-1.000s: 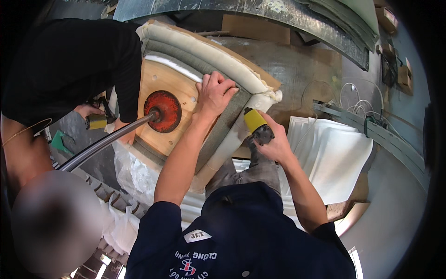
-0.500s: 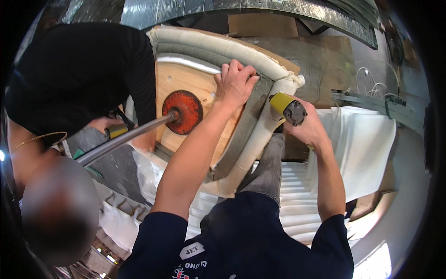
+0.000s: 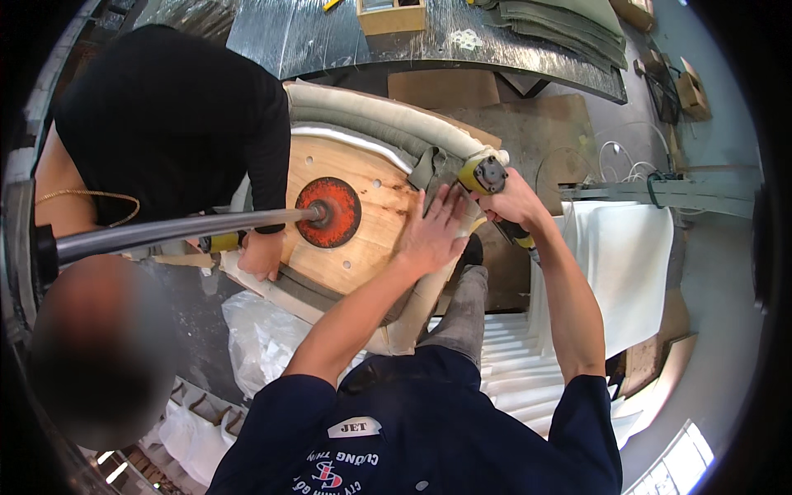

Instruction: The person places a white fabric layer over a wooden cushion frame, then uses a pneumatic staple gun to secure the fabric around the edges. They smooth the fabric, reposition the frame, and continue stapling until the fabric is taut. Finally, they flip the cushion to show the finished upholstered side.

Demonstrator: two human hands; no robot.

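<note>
My left hand (image 3: 435,233) lies flat with fingers stretched, pressing on the grey fabric strip (image 3: 432,169) at the right side of a padded seat frame (image 3: 388,111). A loose end of that strip stands up in a fold just beyond my fingertips. Gripped in my right hand (image 3: 518,200) is a yellow and black staple gun (image 3: 482,175), its nose over the frame's far right corner, by the fabric. Whether the nose touches the fabric is hidden. Inside the padded rim is a bare wooden panel (image 3: 371,239) with several holes, held under a red round plate (image 3: 342,227).
A metal rod (image 3: 181,233) runs leftward from the red plate. At the left a co-worker in black bends over the frame, one hand (image 3: 262,254) on its edge beside another yellow tool (image 3: 221,242). White foam sheets (image 3: 631,264) hang at right; a plastic-wrapped table (image 3: 297,37) stands behind.
My left hand has gone from curled fingers on the strip's far edge to lying flat, closer to me. The staple gun has shifted onto the far right corner. The whole view has shifted too.
</note>
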